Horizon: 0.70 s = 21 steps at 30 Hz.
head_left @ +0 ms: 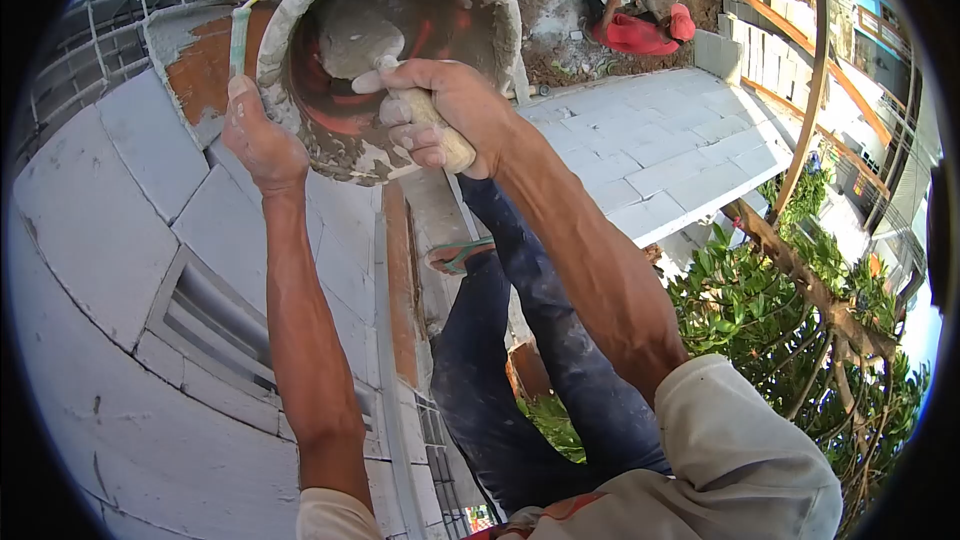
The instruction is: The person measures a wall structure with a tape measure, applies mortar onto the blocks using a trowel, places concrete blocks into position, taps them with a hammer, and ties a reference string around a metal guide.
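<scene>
A round bucket (505, 15), caked with grey mortar, is tilted so that I see into it. My left hand (264, 140) is closed at its left side, around the lower end of the bucket handle (239, 35), a thin bail with a green sleeve. My right hand (435, 110) grips the pale wooden grip of a trowel (360, 45). The mortar-smeared blade reaches inside the bucket, above wet mortar (345, 145) that coats the wall and bottom. Patches of reddish bucket show through the mortar.
A light block wall (90, 200) with a slatted vent (215, 315) runs along the left. Below stand another block wall (660, 140), a person in red (640, 32) and a wooden pole (815, 90). Leafy branches (740, 290) fill the right. My sandalled foot (460, 255) is on a narrow ledge.
</scene>
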Tool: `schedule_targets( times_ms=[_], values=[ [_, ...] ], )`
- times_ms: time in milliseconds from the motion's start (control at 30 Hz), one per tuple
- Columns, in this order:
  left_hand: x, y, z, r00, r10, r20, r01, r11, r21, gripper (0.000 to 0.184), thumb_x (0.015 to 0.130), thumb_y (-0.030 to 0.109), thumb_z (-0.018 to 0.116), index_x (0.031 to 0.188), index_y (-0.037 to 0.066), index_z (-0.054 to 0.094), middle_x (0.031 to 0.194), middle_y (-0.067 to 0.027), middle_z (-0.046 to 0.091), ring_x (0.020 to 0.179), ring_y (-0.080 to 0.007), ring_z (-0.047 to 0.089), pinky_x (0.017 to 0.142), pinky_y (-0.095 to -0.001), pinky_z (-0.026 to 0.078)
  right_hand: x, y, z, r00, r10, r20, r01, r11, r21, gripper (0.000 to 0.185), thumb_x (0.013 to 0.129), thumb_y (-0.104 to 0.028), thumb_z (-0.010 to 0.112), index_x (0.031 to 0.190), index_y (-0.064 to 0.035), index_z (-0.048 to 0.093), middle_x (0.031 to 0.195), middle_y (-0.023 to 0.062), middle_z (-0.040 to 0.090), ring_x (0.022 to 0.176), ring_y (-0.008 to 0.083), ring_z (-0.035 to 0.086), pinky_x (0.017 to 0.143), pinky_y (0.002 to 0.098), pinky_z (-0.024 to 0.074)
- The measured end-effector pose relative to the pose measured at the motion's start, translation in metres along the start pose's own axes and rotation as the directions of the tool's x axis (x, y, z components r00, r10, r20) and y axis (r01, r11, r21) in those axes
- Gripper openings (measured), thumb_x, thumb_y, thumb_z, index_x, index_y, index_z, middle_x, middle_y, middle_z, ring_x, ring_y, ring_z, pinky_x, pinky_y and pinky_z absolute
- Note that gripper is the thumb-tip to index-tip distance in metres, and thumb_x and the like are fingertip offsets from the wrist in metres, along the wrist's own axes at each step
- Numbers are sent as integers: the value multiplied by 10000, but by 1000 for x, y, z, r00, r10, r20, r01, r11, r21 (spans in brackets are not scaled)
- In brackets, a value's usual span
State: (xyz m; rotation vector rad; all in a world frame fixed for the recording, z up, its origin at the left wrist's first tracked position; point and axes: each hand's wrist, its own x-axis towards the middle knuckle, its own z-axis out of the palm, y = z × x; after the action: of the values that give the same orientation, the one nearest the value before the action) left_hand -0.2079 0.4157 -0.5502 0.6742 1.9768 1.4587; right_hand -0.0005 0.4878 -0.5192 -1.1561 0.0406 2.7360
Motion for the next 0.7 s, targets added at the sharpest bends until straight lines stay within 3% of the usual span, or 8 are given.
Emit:
schedule_targets(
  times_ms=[33,67,100,200,367,433,567,700],
  values=[
    [3,-6,-5,1000,-4,15,3,1000,20,406,1116,287,432,889,-27,554,829,-49,521,786,-161,441,735,-337,413,-8,-4,-6,1000,2,5,-2,1000,2,289,1013,-210,598,1130,45,671,737,63,591,524,133,561,429,323,495],
    [8,-12,-9,1000,-2,9,2,1000,21,406,1116,287,432,889,-27,554,829,-49,521,786,-161,441,735,-337,413,-13,-10,-10,965,-202,-168,25,707,-707,290,987,-173,598,1146,59,667,781,99,627,546,177,614,482,352,540],
    [14,-15,-11,998,16,54,-20,996,84,410,1122,298,434,945,-27,610,894,-50,582,841,-153,504,768,-328,442,-15,-17,-7,879,-459,-130,-143,8,-990,299,960,-136,598,1163,73,664,824,135,662,568,220,666,534,380,586],
    [22,-12,-4,989,61,132,-81,986,145,428,1129,302,445,1003,-42,666,950,-48,645,889,-141,558,804,-320,468,-3,-34,12,862,-506,7,-257,-451,-855,257,870,-79,630,1045,99,694,960,275,717,766,342,765,642,433,624],
    [37,7,20,964,134,231,-175,970,169,436,1132,297,459,1071,-80,670,953,-46,664,895,-138,552,839,-323,469,8,15,26,923,-327,206,-105,-726,-680,269,854,-59,640,1048,124,676,946,314,710,838,390,763,630,427,619],
    [41,19,30,935,203,292,-221,975,30,436,1130,298,468,1113,-83,681,975,-52,679,919,-146,560,869,-325,475,-6,24,3,940,-136,314,-52,-964,-260,341,882,-58,622,1151,150,651,921,276,705,806,379,763,619,426,615],
    [43,28,41,935,173,309,-195,980,40,449,1102,340,506,1176,-50,715,937,-35,674,846,-132,539,766,-315,466,-28,-44,-18,986,-74,152,7,-880,-475,449,910,-66,607,1291,172,589,943,283,708,810,388,762,623,436,616],
    [45,30,47,922,168,348,-218,970,108,476,1080,378,543,1086,-62,727,773,-36,634,739,-137,523,683,-322,461,-17,-52,-31,892,-391,228,-201,-794,-574,535,925,-67,596,1389,184,507,980,284,705,815,384,763,605,430,616]
  ],
)
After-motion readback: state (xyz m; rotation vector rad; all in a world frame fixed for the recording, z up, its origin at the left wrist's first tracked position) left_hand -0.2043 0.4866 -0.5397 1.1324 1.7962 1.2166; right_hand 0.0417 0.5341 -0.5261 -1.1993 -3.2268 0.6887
